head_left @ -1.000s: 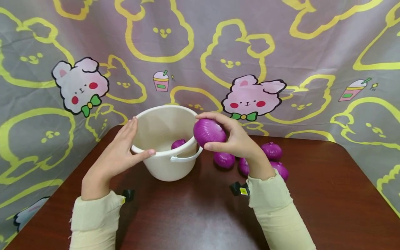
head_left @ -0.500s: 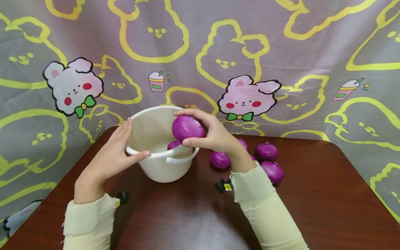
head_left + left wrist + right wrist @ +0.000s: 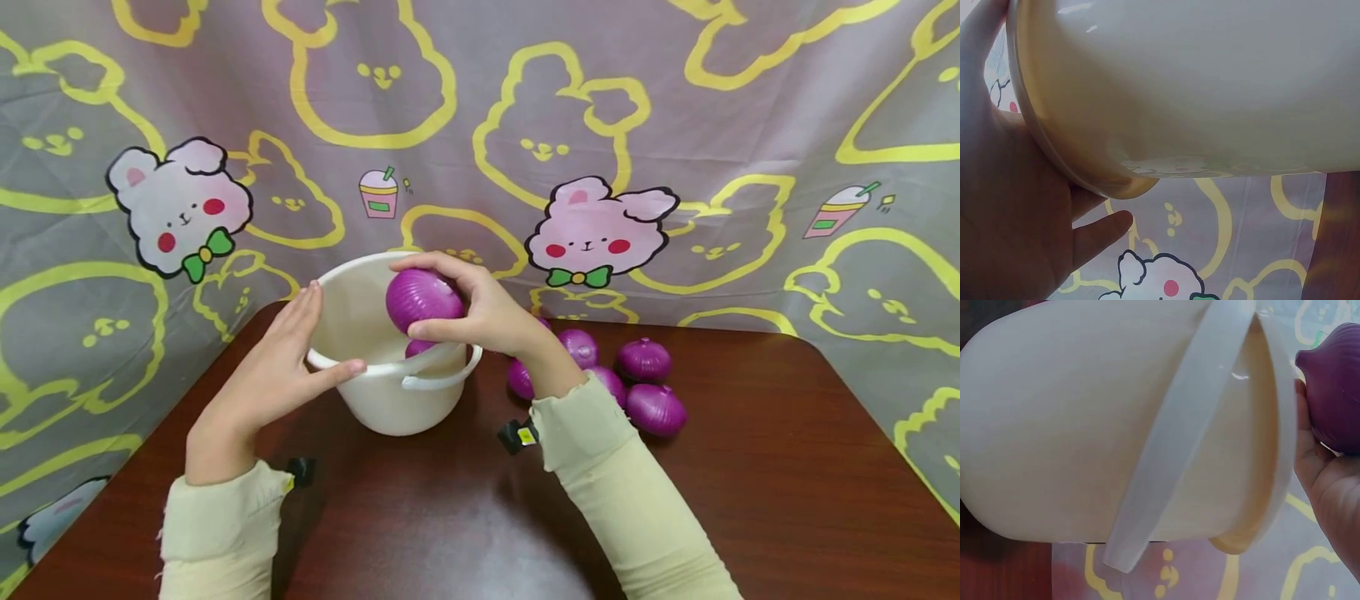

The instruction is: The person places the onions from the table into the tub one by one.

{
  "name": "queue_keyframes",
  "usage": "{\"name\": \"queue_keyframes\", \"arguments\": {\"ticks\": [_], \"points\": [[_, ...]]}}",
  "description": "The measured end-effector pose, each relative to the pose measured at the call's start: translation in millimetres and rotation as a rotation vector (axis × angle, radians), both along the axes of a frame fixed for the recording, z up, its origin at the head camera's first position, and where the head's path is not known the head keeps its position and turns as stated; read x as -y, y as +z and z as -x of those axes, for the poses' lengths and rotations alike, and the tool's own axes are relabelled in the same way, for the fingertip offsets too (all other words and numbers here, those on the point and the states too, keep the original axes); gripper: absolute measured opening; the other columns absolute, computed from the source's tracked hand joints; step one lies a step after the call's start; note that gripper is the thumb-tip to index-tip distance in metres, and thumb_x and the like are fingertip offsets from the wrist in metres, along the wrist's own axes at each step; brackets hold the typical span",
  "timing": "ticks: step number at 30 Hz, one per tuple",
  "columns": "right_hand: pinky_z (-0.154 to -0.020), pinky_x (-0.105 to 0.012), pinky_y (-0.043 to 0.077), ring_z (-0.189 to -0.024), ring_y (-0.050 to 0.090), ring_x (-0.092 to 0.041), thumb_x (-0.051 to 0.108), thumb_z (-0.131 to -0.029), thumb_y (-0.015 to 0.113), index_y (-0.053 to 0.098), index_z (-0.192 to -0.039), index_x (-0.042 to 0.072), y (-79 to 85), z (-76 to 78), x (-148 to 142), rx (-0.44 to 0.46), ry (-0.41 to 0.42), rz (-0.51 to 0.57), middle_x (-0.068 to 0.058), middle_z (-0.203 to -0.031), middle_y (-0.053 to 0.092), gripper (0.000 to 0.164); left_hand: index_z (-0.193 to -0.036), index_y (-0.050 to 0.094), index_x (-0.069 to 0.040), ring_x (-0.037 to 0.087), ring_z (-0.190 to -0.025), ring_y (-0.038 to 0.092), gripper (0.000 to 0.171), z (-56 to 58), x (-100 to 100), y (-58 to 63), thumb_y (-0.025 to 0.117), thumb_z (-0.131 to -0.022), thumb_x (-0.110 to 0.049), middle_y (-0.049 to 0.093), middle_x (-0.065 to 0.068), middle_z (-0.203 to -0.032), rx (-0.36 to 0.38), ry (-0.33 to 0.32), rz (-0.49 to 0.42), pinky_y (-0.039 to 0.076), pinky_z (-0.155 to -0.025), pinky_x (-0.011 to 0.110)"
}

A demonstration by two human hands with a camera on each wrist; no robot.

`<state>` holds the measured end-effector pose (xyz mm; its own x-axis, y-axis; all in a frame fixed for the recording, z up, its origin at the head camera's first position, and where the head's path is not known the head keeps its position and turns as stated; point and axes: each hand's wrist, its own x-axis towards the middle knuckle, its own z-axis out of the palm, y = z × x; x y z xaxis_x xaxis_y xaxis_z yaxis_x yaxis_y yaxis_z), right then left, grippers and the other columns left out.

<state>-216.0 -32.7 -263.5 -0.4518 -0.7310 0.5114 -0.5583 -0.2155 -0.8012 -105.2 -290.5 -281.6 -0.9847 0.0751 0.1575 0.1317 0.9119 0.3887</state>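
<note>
A white bucket (image 3: 397,408) stands upright on the brown table, its pale handle (image 3: 442,382) hanging down the near right side. My left hand (image 3: 262,367) rests against the bucket's left rim, its fingers and thumb extended along the edge; the left wrist view shows the palm beside the rim. Over the bucket's opening, my right hand (image 3: 487,312) grips a purple onion (image 3: 420,300) between thumb and fingers. Another onion (image 3: 417,347) lies inside, partly hidden by the held one and the rim. In the right wrist view the held onion (image 3: 1338,387) shows above the rim level.
Several more purple onions (image 3: 645,358) sit grouped on the table (image 3: 420,533) to the right of the bucket, some partly behind the right forearm. A cartoon-printed cloth (image 3: 465,125) hangs behind the table. A small black device (image 3: 517,436) is worn at the right wrist.
My right hand has carried the onion leftward, from beside the bucket's right rim to over its opening. My left hand has stayed at the rim.
</note>
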Motion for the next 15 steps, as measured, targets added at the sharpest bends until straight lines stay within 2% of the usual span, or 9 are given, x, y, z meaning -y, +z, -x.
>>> {"name": "queue_keyframes", "arguments": {"ticks": [5, 15], "points": [[-0.098, -0.037, 0.054, -0.119, 0.055, -0.018, 0.002, -0.078, 0.079, 0.054, -0.139, 0.009, -6.4, 1.9, 7.3, -0.007, -0.012, -0.020, -0.011, -0.138, 0.054, 0.065, -0.159, 0.001, -0.006, 0.039, -0.155, 0.001, 0.110, 0.1, -0.2, 0.4, 0.064, -0.087, -0.060, -0.004, 0.009, -0.168, 0.012, -0.001, -0.003, 0.016, -0.118, 0.068], [-0.100, -0.033, 0.052, -0.120, 0.054, -0.015, 0.004, -0.076, 0.084, 0.055, -0.137, 0.009, -9.3, -2.4, 15.0, -0.066, -0.109, -0.008, -0.008, -0.139, 0.053, 0.068, -0.159, 0.002, -0.004, 0.038, -0.155, 0.000, 0.109, -0.4, 0.2, 2.4, 0.064, -0.088, -0.060, -0.003, 0.011, -0.168, 0.000, -0.012, -0.008, 0.015, -0.119, 0.066]]}}
